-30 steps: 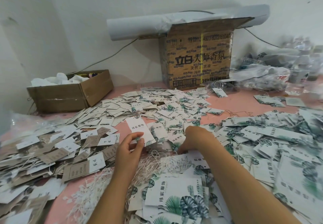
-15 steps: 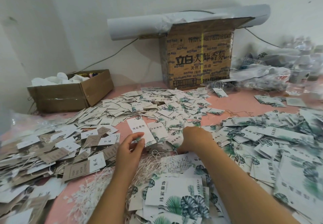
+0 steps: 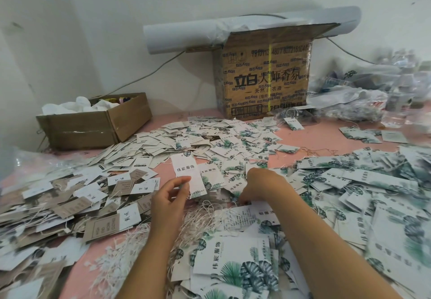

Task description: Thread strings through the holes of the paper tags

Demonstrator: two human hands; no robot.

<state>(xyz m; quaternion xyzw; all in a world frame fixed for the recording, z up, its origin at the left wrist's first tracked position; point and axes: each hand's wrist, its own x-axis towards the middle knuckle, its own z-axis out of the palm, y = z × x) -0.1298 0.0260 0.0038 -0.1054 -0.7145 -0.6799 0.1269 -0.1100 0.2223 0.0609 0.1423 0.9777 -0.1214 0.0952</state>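
Observation:
My left hand (image 3: 169,199) pinches a white paper tag (image 3: 186,170) with black characters and a green leaf print, holding it upright above the pink table. My right hand (image 3: 263,188) reaches down, knuckles up, into the tags just right of it; its fingertips are curled at the pile, and what they hold is hidden. A tangle of white strings (image 3: 198,217) lies between my two wrists. Leaf-printed tags (image 3: 235,266) are heaped near my forearms.
Loose tags cover the pink table (image 3: 314,135): brown and white ones (image 3: 70,205) at left, leaf-printed ones (image 3: 373,193) at right. An open low carton (image 3: 93,128) sits back left, a tall printed carton (image 3: 265,79) at the back centre, plastic bags (image 3: 361,100) back right.
My right hand has shifted slightly left and nearer, pressing down into the tags. My left hand keeps the same tag, almost unmoved.

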